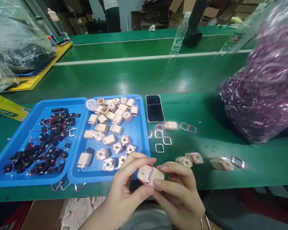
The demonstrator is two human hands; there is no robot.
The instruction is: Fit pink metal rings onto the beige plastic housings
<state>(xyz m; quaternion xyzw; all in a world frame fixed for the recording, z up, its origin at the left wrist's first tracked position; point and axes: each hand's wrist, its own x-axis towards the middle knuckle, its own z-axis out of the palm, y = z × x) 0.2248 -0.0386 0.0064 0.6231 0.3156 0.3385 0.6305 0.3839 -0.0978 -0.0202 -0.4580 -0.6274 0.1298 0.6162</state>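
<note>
Two hands, left hand (127, 188) and right hand (180, 188), clamped together on one beige housing (150, 175), pink ring (149, 175) half-seated; finished housings (115, 150) just ahead-left, loose rings (162, 137) ahead.

Both hands bare: left hand (124, 188), right hand (180, 191); thin bangles (204, 221), perhaps metal, at right wrist.

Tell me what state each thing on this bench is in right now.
Left hand: gripping the beige casing.
Right hand: gripping the same casing.
Beige casing: held above the bench edge, pink ring on one end.
Phone: flat, screen dark.
Right blue tray: holds loose beige casings.
Left blue tray: holds black wired parts.
Water bottle: upright.
</note>
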